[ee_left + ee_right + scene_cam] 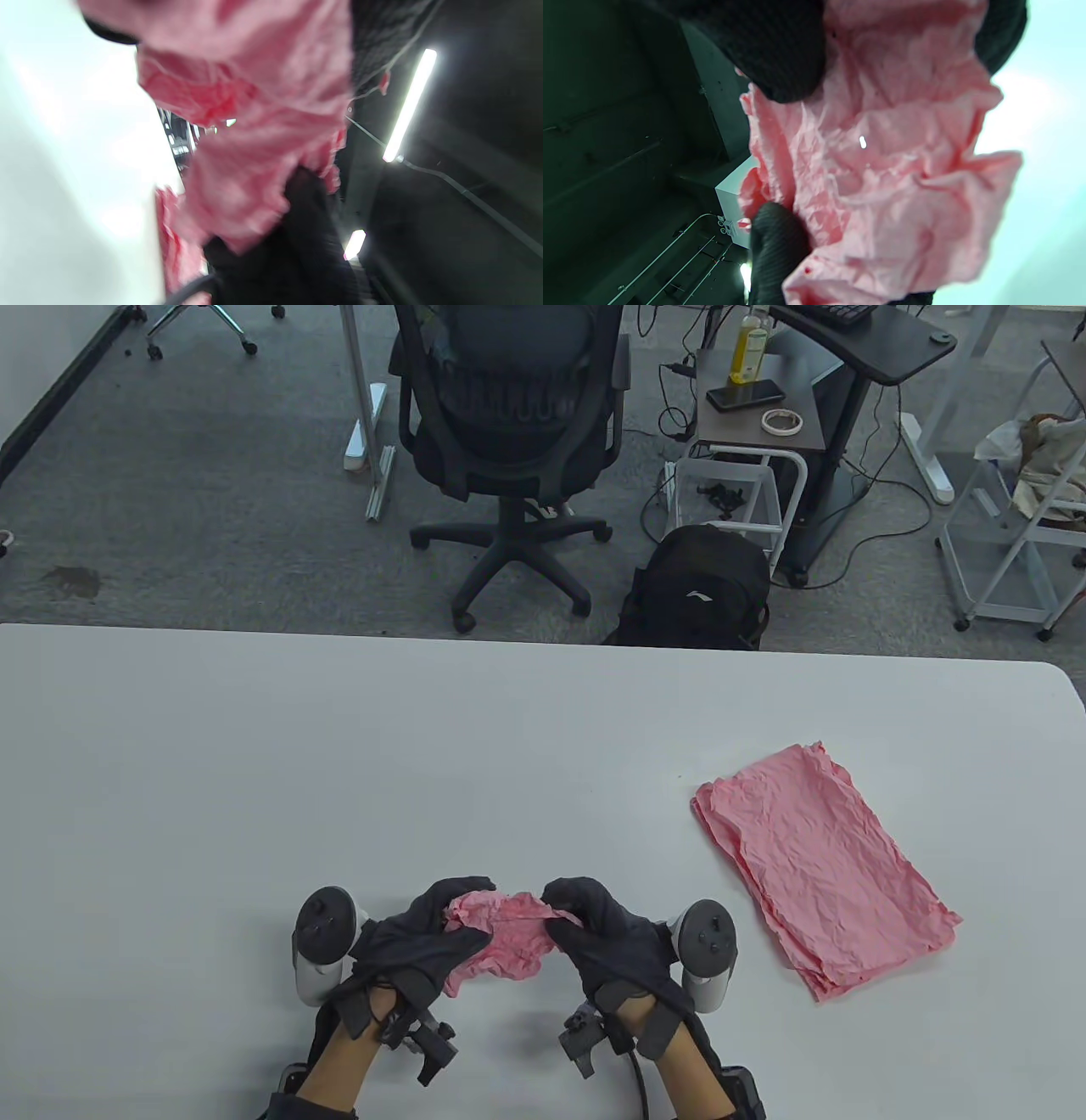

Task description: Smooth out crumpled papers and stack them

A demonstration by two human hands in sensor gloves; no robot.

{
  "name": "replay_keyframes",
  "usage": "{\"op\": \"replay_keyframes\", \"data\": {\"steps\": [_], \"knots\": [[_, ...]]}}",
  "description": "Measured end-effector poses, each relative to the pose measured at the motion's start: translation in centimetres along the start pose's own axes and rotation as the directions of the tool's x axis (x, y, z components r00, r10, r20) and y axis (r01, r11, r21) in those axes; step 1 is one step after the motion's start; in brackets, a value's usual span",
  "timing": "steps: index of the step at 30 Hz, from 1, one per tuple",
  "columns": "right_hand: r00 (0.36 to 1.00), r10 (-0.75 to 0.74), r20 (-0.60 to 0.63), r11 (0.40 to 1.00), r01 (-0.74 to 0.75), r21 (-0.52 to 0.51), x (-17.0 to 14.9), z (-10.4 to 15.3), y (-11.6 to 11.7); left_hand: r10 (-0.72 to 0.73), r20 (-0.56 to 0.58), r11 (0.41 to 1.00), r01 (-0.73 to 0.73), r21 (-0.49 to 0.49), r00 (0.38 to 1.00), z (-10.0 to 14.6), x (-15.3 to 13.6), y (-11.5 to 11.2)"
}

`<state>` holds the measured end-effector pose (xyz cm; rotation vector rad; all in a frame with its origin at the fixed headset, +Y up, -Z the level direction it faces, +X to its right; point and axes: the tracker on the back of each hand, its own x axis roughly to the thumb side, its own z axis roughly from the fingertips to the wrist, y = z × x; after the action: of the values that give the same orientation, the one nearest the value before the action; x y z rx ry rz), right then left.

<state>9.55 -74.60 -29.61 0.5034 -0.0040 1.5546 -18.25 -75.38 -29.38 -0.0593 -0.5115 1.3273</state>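
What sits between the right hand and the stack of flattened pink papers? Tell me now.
Only bare white table, seen in the table view. The right hand and left hand hold the crumpled pink paper; the stack of flattened pink papers lies apart.

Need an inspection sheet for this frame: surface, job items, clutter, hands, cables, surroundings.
Surface: white table, matte, no marks seen.
Job's things: crumpled pink paper held at the near edge; stack of flattened pink sheets lying to the right, edges roughly aligned.
Clutter: nothing seen on the table.
Hands: left hand and right hand both grip the crumpled paper, pulling it open.
Cables: black lead at the right wrist; loose cables on the floor.
Surroundings: office chair, black backpack, side cart.
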Motion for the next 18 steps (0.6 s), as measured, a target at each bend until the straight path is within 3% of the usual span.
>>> {"op": "replay_keyframes", "data": {"steps": [1, 3, 6, 8, 13, 16, 18], "knots": [[1.000, 0.011, -0.022, 1.000, -0.011, 0.011, -0.1, 0.0, -0.1, 0.013, 0.011, 1.000, -0.013, -0.001, 1.000, 0.1, 0.0, 0.2], [0.995, 0.062, -0.072, 0.998, -0.061, 0.018, -0.2, 0.1, -0.2, 0.177, 0.048, 0.984, -0.176, -0.027, 0.983, 0.0, -0.1, 0.1], [0.979, 0.170, -0.110, 0.985, -0.171, 0.000, -0.4, 0.2, -0.4, 0.443, 0.027, 0.885, -0.433, -0.171, 0.896, -0.5, -0.5, -1.1], [0.981, 0.160, -0.113, 0.986, -0.164, -0.028, -0.4, 0.3, -0.6, 0.500, -0.009, 0.846, -0.491, -0.208, 0.866, -0.4, -0.6, -1.7], [0.998, -0.002, -0.061, 1.000, 0.001, -0.021, -0.7, 0.0, -1.1, 0.325, 0.006, 0.945, -0.324, -0.054, 0.946, -0.3, -0.9, -0.5], [0.981, -0.192, -0.039, 0.981, 0.191, -0.025, -1.0, -0.1, -1.0, 0.316, -0.017, 0.949, -0.316, 0.003, 0.949, 0.1, -1.2, 0.5], [0.970, -0.241, -0.030, 0.971, 0.241, -0.004, -1.0, -0.2, -0.9, 0.297, -0.049, 0.955, -0.297, -0.003, 0.954, 0.0, -1.3, 0.8]]}}
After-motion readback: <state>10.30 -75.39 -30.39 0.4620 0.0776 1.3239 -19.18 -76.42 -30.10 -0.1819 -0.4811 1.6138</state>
